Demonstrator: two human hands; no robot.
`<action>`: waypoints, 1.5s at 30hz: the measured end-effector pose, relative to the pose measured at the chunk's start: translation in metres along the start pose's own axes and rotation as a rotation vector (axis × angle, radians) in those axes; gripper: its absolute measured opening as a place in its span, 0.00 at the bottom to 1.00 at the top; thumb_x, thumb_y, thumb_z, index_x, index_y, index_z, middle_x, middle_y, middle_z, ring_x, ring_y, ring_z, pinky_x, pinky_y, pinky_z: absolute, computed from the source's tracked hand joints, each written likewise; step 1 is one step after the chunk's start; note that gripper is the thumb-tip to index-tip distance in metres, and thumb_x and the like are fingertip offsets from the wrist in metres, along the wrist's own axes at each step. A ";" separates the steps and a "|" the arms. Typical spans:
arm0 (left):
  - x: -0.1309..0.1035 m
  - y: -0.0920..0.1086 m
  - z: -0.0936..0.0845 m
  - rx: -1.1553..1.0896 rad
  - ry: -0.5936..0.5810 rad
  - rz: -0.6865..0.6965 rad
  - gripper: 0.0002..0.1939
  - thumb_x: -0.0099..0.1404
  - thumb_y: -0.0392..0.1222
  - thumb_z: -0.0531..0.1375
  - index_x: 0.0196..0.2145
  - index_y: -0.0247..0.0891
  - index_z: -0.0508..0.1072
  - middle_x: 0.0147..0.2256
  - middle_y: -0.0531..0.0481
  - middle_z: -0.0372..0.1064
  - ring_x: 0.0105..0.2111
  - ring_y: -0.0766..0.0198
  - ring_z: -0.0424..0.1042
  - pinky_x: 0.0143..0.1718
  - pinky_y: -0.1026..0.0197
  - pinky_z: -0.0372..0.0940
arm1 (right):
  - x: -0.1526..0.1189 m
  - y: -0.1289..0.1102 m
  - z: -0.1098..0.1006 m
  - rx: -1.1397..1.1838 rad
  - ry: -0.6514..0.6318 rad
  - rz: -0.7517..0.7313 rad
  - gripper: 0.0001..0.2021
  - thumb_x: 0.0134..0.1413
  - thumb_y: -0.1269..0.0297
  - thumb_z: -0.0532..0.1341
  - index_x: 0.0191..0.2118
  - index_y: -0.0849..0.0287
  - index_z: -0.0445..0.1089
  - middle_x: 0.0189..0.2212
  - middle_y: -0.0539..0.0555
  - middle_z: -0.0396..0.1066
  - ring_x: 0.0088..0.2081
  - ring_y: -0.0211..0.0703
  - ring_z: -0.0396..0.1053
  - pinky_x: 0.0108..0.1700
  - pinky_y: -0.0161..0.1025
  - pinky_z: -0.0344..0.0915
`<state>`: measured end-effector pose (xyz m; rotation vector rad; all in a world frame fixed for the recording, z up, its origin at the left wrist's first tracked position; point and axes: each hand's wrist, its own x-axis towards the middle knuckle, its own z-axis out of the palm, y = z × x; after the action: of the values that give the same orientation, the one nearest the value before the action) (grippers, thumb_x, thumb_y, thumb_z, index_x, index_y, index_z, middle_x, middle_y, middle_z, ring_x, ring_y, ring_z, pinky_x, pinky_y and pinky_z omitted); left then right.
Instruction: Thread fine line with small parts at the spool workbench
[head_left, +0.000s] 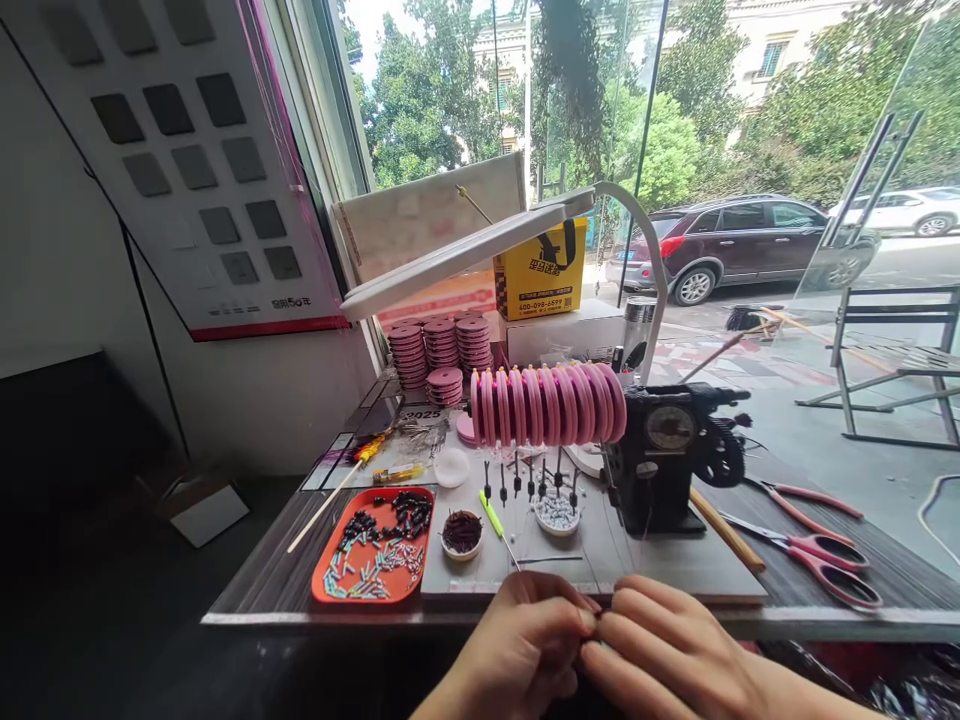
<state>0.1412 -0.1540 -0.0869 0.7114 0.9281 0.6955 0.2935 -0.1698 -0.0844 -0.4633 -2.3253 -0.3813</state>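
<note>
My left hand (529,640) and my right hand (667,645) meet at the front edge of the table, fingertips pinched together. Whatever lies between them is too small and hidden to name. A row of pink discs (547,405) sits on the shaft of a black winding machine (660,455) ahead of them. Fine lines come down from the machine side toward my hands. Several small black pieces (531,487) hang in a row below the discs. Just beyond my left hand lies a green-handled needle tool (491,515), its tip reaching toward that hand.
An orange tray (322,580) of small parts is at left. A cup of dark bits (462,535) and a bowl of grey beads (558,512) stand midway. Scissors (817,560) and pliers (802,500) lie right. A white lamp (480,250) overhangs stacked pink discs (409,360).
</note>
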 end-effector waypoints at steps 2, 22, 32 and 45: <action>0.001 0.000 0.001 -0.002 0.011 0.003 0.03 0.38 0.35 0.57 0.17 0.37 0.65 0.12 0.62 0.50 0.13 0.76 0.43 0.17 0.65 0.34 | 0.001 0.001 -0.001 0.019 -0.012 0.037 0.25 0.69 0.72 0.36 0.34 0.65 0.69 0.20 0.53 0.67 0.22 0.39 0.62 0.24 0.38 0.60; -0.014 0.010 -0.002 0.668 0.073 0.534 0.05 0.50 0.34 0.59 0.19 0.34 0.67 0.28 0.53 0.59 0.23 0.71 0.52 0.23 0.64 0.47 | -0.008 0.005 0.004 0.623 0.015 0.384 0.17 0.69 0.58 0.46 0.30 0.57 0.62 0.23 0.48 0.64 0.25 0.37 0.59 0.27 0.32 0.56; 0.000 -0.017 -0.003 0.496 0.235 0.749 0.12 0.56 0.45 0.60 0.20 0.35 0.68 0.28 0.53 0.58 0.21 0.72 0.51 0.21 0.63 0.44 | 0.027 0.014 -0.005 1.335 0.040 1.061 0.18 0.51 0.50 0.64 0.28 0.61 0.63 0.25 0.48 0.63 0.29 0.37 0.59 0.31 0.31 0.57; 0.002 -0.021 -0.002 0.551 0.364 0.791 0.07 0.54 0.37 0.60 0.19 0.36 0.69 0.28 0.52 0.59 0.19 0.72 0.53 0.20 0.65 0.47 | 0.025 0.018 -0.002 1.311 0.108 1.045 0.15 0.54 0.54 0.62 0.30 0.60 0.62 0.26 0.49 0.66 0.30 0.38 0.60 0.32 0.34 0.56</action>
<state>0.1447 -0.1640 -0.1054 1.5151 1.1906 1.3145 0.2861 -0.1489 -0.0627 -0.7910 -1.4484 1.4405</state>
